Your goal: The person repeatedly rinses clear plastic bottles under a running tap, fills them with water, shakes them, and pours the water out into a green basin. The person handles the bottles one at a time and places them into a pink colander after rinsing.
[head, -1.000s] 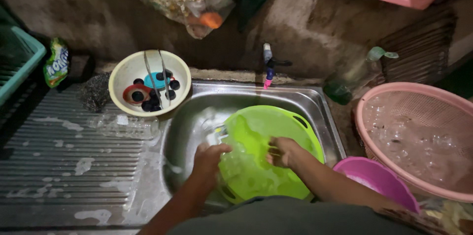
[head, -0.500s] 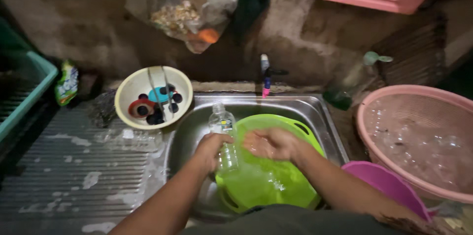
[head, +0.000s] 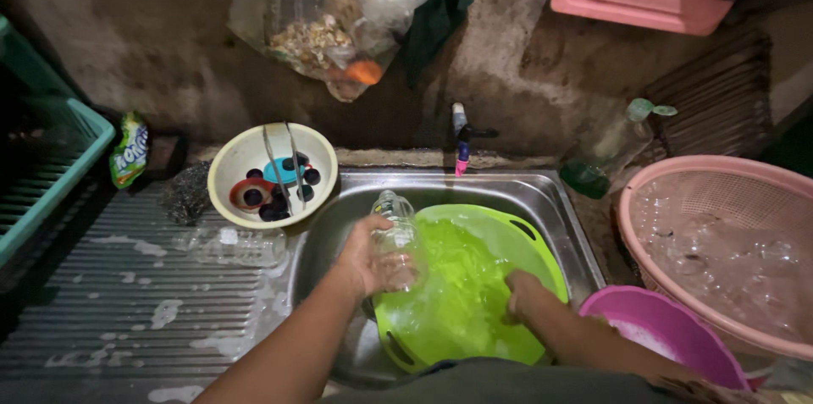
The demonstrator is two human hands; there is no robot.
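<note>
Over the left rim of the green basin [head: 517, 243] in the sink [head: 559, 201], the left hand [head: 366, 256] wraps a clear bottle [head: 398, 239], probably light, wet and slippery, best gripped mid-body, while the right hand [head: 523, 294] dips half-curled, empty, into the water.

Stainless-steel sink [head: 542, 192] with ribbed drainboard [head: 127, 302], flecked with foam. In the sink sits a green basin [head: 508, 243]; on the drainboard rest a cream bowl [head: 224, 171], a clear bottle [head: 233, 245] lying flat, a dark scouring pad [head: 184, 194] and a green sachet [head: 129, 151].
</note>
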